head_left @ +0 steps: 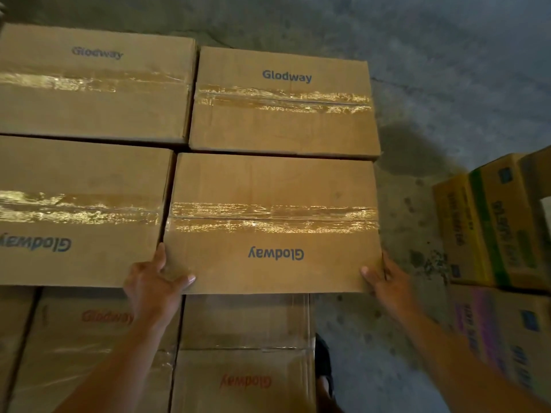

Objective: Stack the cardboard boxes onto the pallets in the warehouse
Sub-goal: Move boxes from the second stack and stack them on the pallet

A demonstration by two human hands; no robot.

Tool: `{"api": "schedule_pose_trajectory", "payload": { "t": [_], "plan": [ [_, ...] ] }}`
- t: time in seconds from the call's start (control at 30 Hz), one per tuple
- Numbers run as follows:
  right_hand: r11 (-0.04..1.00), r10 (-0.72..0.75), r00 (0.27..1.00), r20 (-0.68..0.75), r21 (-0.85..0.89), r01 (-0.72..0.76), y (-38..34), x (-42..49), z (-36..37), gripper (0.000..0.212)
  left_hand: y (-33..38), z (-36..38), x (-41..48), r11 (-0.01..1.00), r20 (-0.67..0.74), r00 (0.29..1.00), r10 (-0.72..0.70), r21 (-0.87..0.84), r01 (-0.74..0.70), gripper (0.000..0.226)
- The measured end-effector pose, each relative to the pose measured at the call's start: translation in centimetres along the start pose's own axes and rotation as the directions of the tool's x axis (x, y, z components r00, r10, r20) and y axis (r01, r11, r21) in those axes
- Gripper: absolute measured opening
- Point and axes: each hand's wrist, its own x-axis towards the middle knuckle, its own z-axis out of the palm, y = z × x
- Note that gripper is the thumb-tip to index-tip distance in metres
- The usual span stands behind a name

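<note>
Two hands on one cardboard box: left hand (152, 281) gripping near-left corner of the held box (272, 186), thumb flat on the lid, fingers curled down the side into the gap w/ the neighbour; right hand (384, 278) gripping near-right corner the same way, thumb on the lid, fingers wrapped round the side edge. Held box between both hands and stretching away from them, lid up, clear tape along the middle seam, blue "Glodway" print upside down just beyond the thumbs. Level w/ top layer of a stack; resting or slightly lifted, can't tell. Directly below the hands, between the forearms: lower box (247, 323), red "Glodway" print, taped. Just left of left hand: neighbour box (80, 174), same tape & blue print, narrow dark gap to the held box. Beyond the hands, past the held box's far edge: far box (283, 129), blue print right way up, close against it. Diagonally beyond left hand: fourth top-layer box (92, 114), print blurred. Under left forearm: second lower box (74, 329), red print. Right of right hand, well apart across bare concrete floor (447, 70): yellow carton (495, 222) w/ green stripe, on top of a purple-marked carton (507, 332), text too blurred to read. Beside right forearm, low down: dark sandal (323, 362) at the lower box's edge.
</note>
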Motion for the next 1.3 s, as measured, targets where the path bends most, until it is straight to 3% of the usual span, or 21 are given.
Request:
{"api": "schedule_pose_trajectory", "payload": {
  "t": [0.2, 0.33, 0.47, 0.67, 0.87, 0.97, 1.1, 1.3],
  "plan": [
    [0.992, 0.105, 0.992, 0.063, -0.073, -0.101, -1.4, 1.6, -1.6, 0.062, 1.1, 0.8, -1.4, 0.996, -0.112, 0.993, -0.045, 0.076, 0.054, 0.099],
    [0.988, 0.111, 0.991, 0.071, -0.118, -0.102, -1.1, 2.7, -1.6, 0.054, 2.2, 0.5, -1.5, 0.987, -0.092, 0.984, -0.151, 0.047, 0.156, 0.083],
    [0.990, 0.116, 0.985, 0.129, -0.099, -0.103, -0.5, 2.1, -1.9, 0.056, 4.2, 0.7, -3.1, 0.985, -0.134, 0.981, -0.140, 0.086, 0.153, 0.075],
    [0.984, 0.125, 0.986, 0.111, -0.141, -0.109, 0.3, -1.0, -4.3, 0.069, 8.5, 1.3, -10.3, 0.995, -0.043, 0.998, -0.048, 0.089, 0.052, 0.073],
    [0.984, 0.026, 0.998, -0.052, -0.172, -0.034, 1.0, -8.9, -11.6, 0.070, 15.3, -1.7, -18.5, 0.964, 0.065, 0.964, 0.256, 0.063, -0.260, 0.059],
    [0.984, -0.034, 0.977, -0.209, -0.179, -0.004, 1.7, -14.4, -16.7, 0.071, 19.6, -4.5, -22.4, 0.886, 0.069, 0.887, 0.457, 0.054, -0.461, 0.056],
    [0.985, -0.120, 0.903, -0.412, -0.162, 0.057, 3.9, -23.7, -23.3, 0.065, 24.3, -8.4, -28.4, 0.686, 0.036, 0.689, 0.724, 0.070, -0.724, 0.057],
    [0.994, -0.084, 0.720, -0.689, -0.104, 0.017, 8.9, -37.4, -32.2, 0.058, 30.7, -13.6, -40.2, 0.454, 0.016, 0.456, 0.890, 0.072, -0.888, 0.058]
  ]
}}
